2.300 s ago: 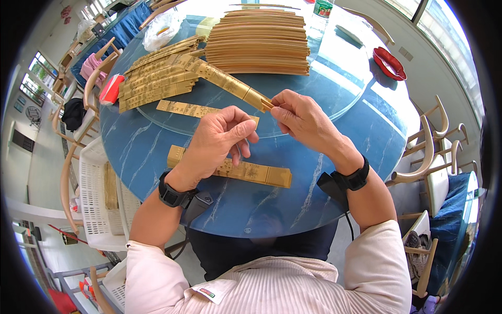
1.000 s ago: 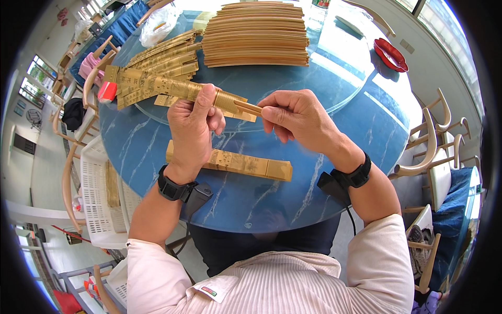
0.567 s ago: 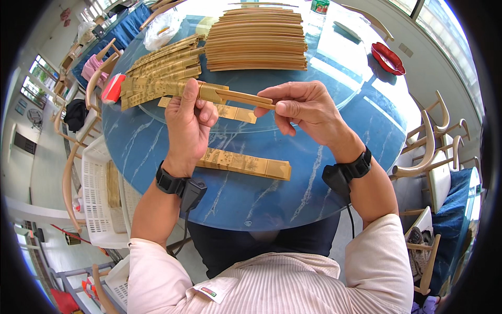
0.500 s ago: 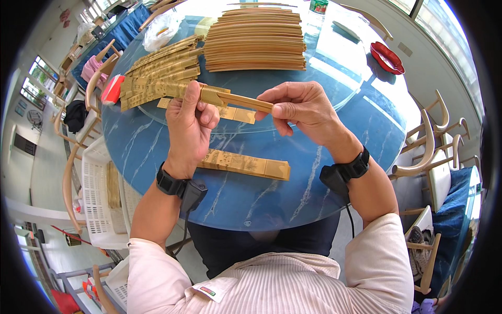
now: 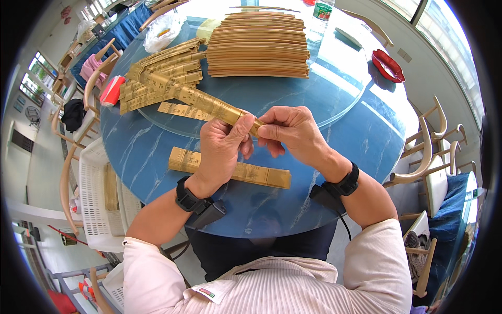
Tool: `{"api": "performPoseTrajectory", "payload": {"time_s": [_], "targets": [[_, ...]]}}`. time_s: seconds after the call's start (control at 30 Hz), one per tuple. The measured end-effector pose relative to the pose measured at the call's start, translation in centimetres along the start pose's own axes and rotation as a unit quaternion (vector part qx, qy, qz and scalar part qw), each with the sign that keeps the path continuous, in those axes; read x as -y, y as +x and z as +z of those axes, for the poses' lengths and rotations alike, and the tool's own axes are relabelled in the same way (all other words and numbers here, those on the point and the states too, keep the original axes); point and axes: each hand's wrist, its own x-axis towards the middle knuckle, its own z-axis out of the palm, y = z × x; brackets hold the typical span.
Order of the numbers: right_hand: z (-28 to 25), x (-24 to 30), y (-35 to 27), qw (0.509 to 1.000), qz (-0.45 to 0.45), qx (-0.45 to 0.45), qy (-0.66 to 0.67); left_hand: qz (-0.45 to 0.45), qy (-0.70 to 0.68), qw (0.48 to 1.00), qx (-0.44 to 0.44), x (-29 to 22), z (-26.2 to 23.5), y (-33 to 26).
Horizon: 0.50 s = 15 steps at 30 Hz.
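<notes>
A long gold printed sleeve [image 5: 201, 102] slants from the upper left down to my hands. My left hand [image 5: 226, 149] grips it near its lower end, thumb on top. My right hand [image 5: 295, 135] pinches that end between thumb and fingers, close against the left; the thin wooden sticks that went into it are now hidden. Below my hands a small pile of gold sleeves [image 5: 261, 175] lies on the table, partly covered by my left hand. Another flat sleeve [image 5: 183, 110] rests beyond. Farther off lie a fanned heap of gold sleeves [image 5: 180, 68] and a high stack of wooden sticks [image 5: 256, 47].
The round blue marbled table [image 5: 141, 152] carries a glass turntable. A plastic bag [image 5: 162, 34], a red-and-white packet [image 5: 112, 91], a bottle [image 5: 321, 15] and a red dish [image 5: 388, 66] stand around it. A white basket [image 5: 99, 220] is at left; chairs [image 5: 423, 157] at right.
Both hands have come together and lower; the right moved left to the sleeve's end. The sticks have gone from sight into the sleeve, which now tilts more steeply.
</notes>
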Motion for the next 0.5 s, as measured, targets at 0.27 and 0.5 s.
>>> {"api": "performPoseTrajectory", "payload": {"time_s": [0.27,0.5], "targets": [[-0.3,0.1,0.5,0.996,0.035,-0.049,-0.063,0.087,0.076,0.993,-0.015,-1.0,-1.6,1.3],[-1.4,0.7,1.0,0.983,0.022,-0.081,-0.164,0.199,-0.025,0.957,-0.21,-4.4,-7.3,4.2]]}}
